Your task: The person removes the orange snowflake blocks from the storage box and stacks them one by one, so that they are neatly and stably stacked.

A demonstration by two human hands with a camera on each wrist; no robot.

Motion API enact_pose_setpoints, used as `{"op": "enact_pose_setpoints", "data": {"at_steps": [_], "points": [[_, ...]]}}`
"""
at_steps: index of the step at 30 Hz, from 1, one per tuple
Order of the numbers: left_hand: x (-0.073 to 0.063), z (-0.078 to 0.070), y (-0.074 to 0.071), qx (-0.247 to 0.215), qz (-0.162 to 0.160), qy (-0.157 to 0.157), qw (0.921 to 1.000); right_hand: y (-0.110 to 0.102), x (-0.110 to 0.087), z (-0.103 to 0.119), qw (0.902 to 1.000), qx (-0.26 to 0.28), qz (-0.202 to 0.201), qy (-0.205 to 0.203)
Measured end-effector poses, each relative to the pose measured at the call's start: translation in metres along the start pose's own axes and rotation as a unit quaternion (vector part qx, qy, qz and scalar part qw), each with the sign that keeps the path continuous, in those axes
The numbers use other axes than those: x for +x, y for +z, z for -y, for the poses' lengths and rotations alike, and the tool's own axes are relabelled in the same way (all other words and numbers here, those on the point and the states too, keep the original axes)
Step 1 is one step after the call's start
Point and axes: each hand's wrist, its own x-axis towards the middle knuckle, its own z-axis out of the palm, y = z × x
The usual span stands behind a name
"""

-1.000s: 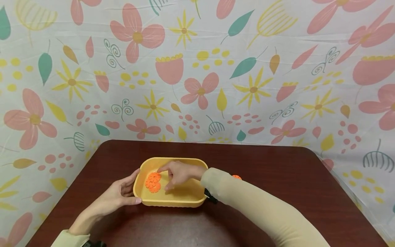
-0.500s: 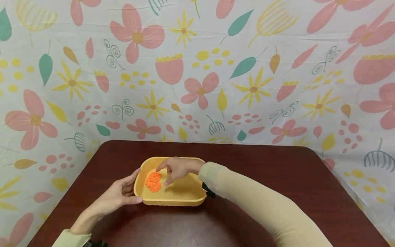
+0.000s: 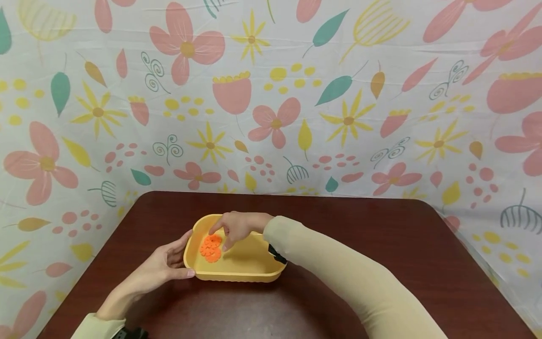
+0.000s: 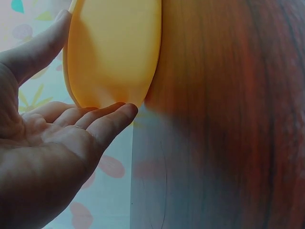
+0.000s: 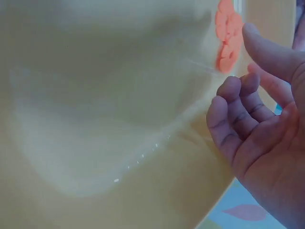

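A yellow rectangular tray [image 3: 254, 258] with rounded corners sits on the table. Around its left end, my left hand [image 3: 160, 267] holds the wall, thumb at the near corner and fingers along the far side. Several orange notched, flower-shaped plastic discs [image 3: 211, 248] lie overlapping inside, near the tray's left end. My right hand [image 3: 237, 227] reaches in over the far side, index finger and thumb spread beside the discs, the other fingers bent. In the right wrist view, the thumb is close to the discs [image 5: 228, 38] and no disc shows in the hand.
The dark brown table [image 3: 360, 226] extends around the tray. A floral-printed cloth [image 3: 271, 94] hangs behind and beside it. My right sleeve [image 3: 338, 268] crosses the table and covers part of it. A black band [image 3: 277, 254] is at the right wrist.
My right hand has shifted slightly left and away from me, closer to the discs. An orange piece seen beyond the right sleeve a second ago is out of sight. The left hand stays put.
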Motion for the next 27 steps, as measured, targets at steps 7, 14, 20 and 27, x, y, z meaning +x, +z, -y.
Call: {"op": "enact_pose_setpoints", "data": {"at_steps": [7, 14, 20, 27], "points": [[0.0, 0.0, -0.001, 0.0, 0.002, 0.004, 1.0, 0.007, 0.005, 0.007, 0.9989, -0.015, -0.032, 0.03], [0.0, 0.002, -0.001, -0.003, 0.003, 0.008, 1.0, 0.018, 0.011, 0.005, 0.9958, -0.043, -0.079, 0.018], [0.001, 0.001, 0.0, -0.004, 0.005, 0.007, 1.0, 0.026, 0.015, 0.004, 0.9954, -0.019, -0.093, -0.015], [0.0, 0.001, 0.001, -0.003, 0.003, 0.006, 1.0, 0.027, 0.014, 0.003, 0.9964, 0.011, -0.083, -0.014]]}}
